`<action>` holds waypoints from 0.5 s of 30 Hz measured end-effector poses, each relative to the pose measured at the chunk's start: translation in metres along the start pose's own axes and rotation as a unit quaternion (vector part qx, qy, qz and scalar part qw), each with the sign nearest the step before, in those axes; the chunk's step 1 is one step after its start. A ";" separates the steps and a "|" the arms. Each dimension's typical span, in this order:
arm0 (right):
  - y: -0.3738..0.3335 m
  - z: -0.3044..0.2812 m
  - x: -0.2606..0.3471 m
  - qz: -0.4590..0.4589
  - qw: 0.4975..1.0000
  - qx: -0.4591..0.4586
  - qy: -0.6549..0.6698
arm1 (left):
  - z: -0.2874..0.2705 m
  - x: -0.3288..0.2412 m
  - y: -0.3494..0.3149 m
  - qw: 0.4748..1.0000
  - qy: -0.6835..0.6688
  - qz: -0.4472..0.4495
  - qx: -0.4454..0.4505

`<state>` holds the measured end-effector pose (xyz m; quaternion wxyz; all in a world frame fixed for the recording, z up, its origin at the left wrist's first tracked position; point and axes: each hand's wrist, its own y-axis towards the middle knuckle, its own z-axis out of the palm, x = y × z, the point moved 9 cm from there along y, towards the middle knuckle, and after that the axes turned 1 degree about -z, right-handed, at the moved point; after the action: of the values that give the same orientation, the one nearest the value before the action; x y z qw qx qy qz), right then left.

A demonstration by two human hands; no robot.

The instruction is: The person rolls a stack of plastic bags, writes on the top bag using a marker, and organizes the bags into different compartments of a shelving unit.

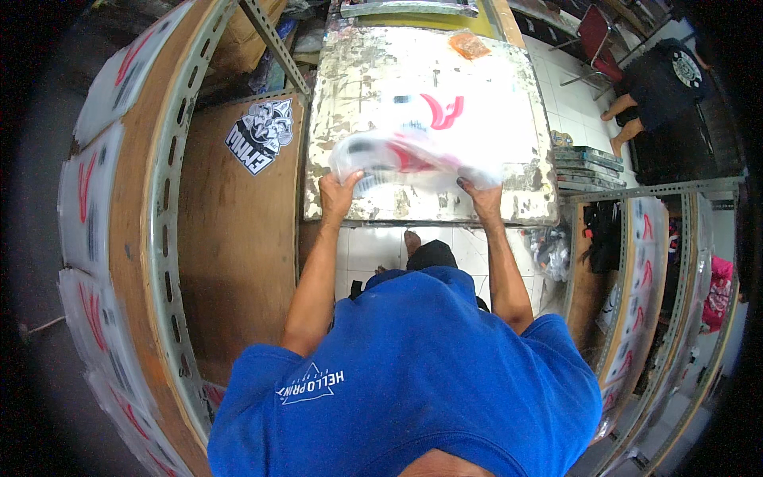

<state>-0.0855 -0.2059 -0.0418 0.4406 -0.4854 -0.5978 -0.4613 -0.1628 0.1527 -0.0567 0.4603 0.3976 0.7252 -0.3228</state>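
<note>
A translucent white plastic sheet (429, 157) with red and dark print is lifted and bowed between my two hands, partly blurred. At its near left corner my left hand (340, 196) is closed, thumb on top. My right hand (485, 200) pinches the near right corner in the same way. Just beyond it, more white plastic with a red mark (443, 111) lies flat on the worn, paint-stained table (358, 71). Glare hides the edges of that plastic, so I cannot tell whether it is one sheet or a stack.
An orange translucent packet (469, 45) lies at the table's far right. Wooden shelves (238, 207) with a metal frame stand on my left, with printed plastic sheets (87, 199) along them. More racks (636, 278) are at right, near stacked flat frames (588, 167). Another person (660, 87) is at far right.
</note>
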 end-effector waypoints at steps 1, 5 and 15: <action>0.009 -0.001 0.005 0.027 1.000 -0.002 0.009 | 0.005 -0.004 0.005 1.000 -0.018 -0.003 0.012; 0.067 -0.021 0.011 0.111 0.993 -0.001 -0.043 | 0.032 -0.035 0.043 0.998 -0.030 -0.007 0.055; 0.186 -0.042 -0.032 0.130 0.984 0.017 -0.124 | 0.111 -0.033 0.140 0.994 0.036 -0.046 0.090</action>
<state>0.1057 -0.2337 -0.0422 0.4274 -0.6049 -0.5876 -0.3258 0.0136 0.1173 -0.0811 0.3811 0.4149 0.7266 -0.3932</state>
